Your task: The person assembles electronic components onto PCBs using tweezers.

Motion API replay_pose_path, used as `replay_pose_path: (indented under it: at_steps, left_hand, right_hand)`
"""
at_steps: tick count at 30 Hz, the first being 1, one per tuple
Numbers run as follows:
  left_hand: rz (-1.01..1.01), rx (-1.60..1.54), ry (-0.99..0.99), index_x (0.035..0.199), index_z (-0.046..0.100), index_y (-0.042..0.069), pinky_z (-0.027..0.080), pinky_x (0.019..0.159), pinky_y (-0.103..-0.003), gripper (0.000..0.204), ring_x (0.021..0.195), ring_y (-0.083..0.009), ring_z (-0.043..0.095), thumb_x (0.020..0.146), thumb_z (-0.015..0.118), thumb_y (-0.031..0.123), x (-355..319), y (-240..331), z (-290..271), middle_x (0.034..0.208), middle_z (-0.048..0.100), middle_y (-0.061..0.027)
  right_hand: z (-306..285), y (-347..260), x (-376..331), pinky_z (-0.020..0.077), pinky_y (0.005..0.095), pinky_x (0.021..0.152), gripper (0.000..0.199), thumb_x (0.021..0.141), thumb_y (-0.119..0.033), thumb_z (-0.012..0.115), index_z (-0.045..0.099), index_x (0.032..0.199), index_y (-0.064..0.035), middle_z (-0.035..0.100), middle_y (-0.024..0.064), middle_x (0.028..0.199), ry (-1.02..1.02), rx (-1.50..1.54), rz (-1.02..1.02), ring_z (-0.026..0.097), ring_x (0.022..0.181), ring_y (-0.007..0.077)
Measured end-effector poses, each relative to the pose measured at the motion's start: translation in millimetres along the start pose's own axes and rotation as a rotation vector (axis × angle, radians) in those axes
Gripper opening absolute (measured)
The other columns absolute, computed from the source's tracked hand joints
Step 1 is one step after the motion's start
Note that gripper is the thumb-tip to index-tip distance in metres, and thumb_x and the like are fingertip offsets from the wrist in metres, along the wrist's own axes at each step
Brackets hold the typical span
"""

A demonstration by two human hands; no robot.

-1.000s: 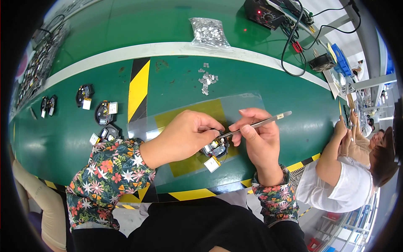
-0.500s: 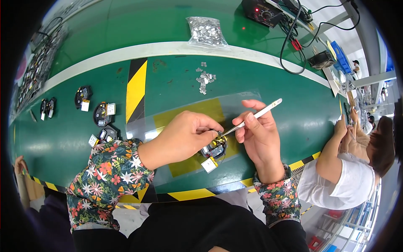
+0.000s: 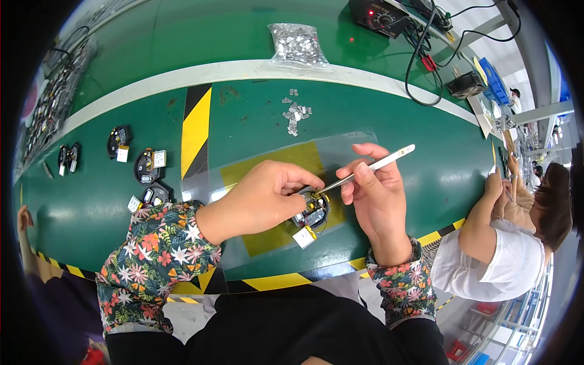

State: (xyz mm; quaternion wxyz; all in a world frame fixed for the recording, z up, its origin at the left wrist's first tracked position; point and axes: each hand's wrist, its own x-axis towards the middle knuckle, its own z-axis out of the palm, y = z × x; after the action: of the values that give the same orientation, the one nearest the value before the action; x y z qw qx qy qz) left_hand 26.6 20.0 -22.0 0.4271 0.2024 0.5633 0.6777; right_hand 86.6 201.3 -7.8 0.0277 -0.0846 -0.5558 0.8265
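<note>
On the yellow-brown sheet (image 3: 263,242) in front of me lies a round black electronic housing (image 3: 317,214), its circuit board and yellow parts facing up. A white-labelled battery pack (image 3: 304,237) hangs from its near side by wires. My left hand (image 3: 258,196) grips the housing's upper left rim between thumb and fingers, which partly cover it. In my right hand (image 3: 378,198), closed between thumb and fingers, is a pair of metal tweezers (image 3: 380,163). Their tip reaches into the housing near its top edge. Whether the tip pinches anything is too small to tell.
Several similar housings (image 3: 148,165) lie at the left. Small metal pieces (image 3: 296,114) are piled beyond my hands, and a clear bag (image 3: 298,45) of them lies farther back. A black control box (image 3: 378,17) with cables stands at the far right. A co-worker (image 3: 496,258) sits at right.
The tweezers lean over slightly more to the right, and their tip has shifted a little left inside the housing. My left thumb has drawn back slightly, uncovering more of the board.
</note>
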Motion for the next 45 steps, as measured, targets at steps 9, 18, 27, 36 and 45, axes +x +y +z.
replay_pose_path:
  at_steps: [9, 18, 27, 36, 45]
  left_hand:
    - [-0.026, -0.030, 0.025, 0.106, 0.052, -0.010, 0.046, 0.071, -0.023, 0.030, 0.083, -0.0104, 0.057, 0.078, 0.051, 0.000, 1.0, 4.7, 1.9, 0.095, 0.060, -0.0124]
    - [-0.045, -0.046, 0.020, 0.110, 0.051, -0.006, 0.045, 0.074, -0.021, 0.029, 0.086, -0.0079, 0.056, 0.081, 0.052, -0.003, 0.9, 7.0, 1.9, 0.096, 0.059, -0.0071]
    - [-0.083, 0.017, 0.078, 0.109, 0.052, -0.006, 0.046, 0.072, -0.021, 0.027, 0.085, -0.0084, 0.057, 0.083, 0.053, -0.001, 0.2, 12.0, 3.9, 0.096, 0.060, -0.0085]
    - [-0.076, -0.008, 0.117, 0.107, 0.054, -0.007, 0.047, 0.073, -0.022, 0.024, 0.083, -0.0091, 0.058, 0.084, 0.052, 0.000, -1.0, 12.1, 4.7, 0.094, 0.061, -0.0093]
    - [-0.066, -0.012, 0.109, 0.108, 0.053, -0.006, 0.047, 0.073, -0.021, 0.025, 0.083, -0.0090, 0.058, 0.084, 0.051, -0.002, 0.7, 11.2, 3.8, 0.095, 0.061, -0.0090]
  right_hand:
    - [0.0, 0.8, -0.2, 0.0440, 0.0209, 0.049, 0.026, 0.087, -0.011, 0.053, 0.047, 0.111, -0.0027, 0.060, 0.0129, 0.082, -0.008, -0.025, -0.022, 0.055, 0.058, 0.0108]
    - [1.2, 1.2, -0.6, 0.0446, 0.0223, 0.051, 0.026, 0.087, -0.011, 0.052, 0.047, 0.111, -0.0028, 0.060, 0.0128, 0.083, -0.007, -0.009, -0.043, 0.055, 0.060, 0.0112]
    - [0.4, 5.0, -0.8, 0.0454, 0.0238, 0.053, 0.026, 0.087, -0.011, 0.052, 0.047, 0.112, -0.0027, 0.060, 0.0138, 0.084, -0.016, -0.041, -0.107, 0.055, 0.061, 0.0125]
    - [2.4, 5.6, -3.7, 0.0470, 0.0250, 0.056, 0.027, 0.086, -0.009, 0.053, 0.046, 0.111, -0.0016, 0.060, 0.0148, 0.086, -0.042, -0.107, -0.162, 0.057, 0.064, 0.0140]
    - [3.3, 4.0, -11.0, 0.0500, 0.0257, 0.057, 0.025, 0.084, -0.004, 0.054, 0.049, 0.107, 0.0021, 0.060, 0.0162, 0.086, -0.102, -0.311, -0.370, 0.059, 0.066, 0.0166]
